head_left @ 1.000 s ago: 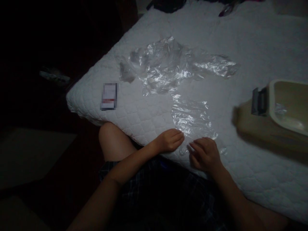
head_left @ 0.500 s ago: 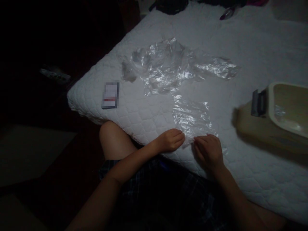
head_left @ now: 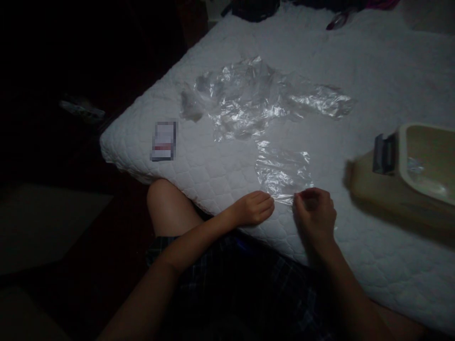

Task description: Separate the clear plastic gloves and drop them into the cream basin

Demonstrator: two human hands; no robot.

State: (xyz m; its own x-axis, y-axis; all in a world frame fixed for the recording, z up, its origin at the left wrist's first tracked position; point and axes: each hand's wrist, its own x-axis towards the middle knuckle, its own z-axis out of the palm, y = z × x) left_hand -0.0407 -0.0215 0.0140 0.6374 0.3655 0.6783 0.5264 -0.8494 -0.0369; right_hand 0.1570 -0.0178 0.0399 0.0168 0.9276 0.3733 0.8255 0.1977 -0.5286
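Note:
A clear, crinkled plastic bag (head_left: 282,168) lies flat on the white quilted mattress (head_left: 213,166), its near edge stretched between my two hands. My left hand (head_left: 255,207) is closed on the left end of that edge, knuckles up. With thumb and forefinger, my right hand (head_left: 318,213) pinches the edge a short way to the right. Beyond the bag, more crumpled clear plastic bags (head_left: 245,104) are spread in a loose heap; how many cannot be made out.
On the right stands a beige plastic bin (head_left: 377,189) with a dark clip and some clear plastic inside. A small blurred-out packet or phone-like item (head_left: 164,141) lies at left. Dark items (head_left: 254,9) and a purple-rimmed object (head_left: 337,20) sit at the far edge.
My right hand has moved slightly right and up and turned, its fingers now pinching the bag's edge. The near edge looks straighter. My left hand has barely moved.

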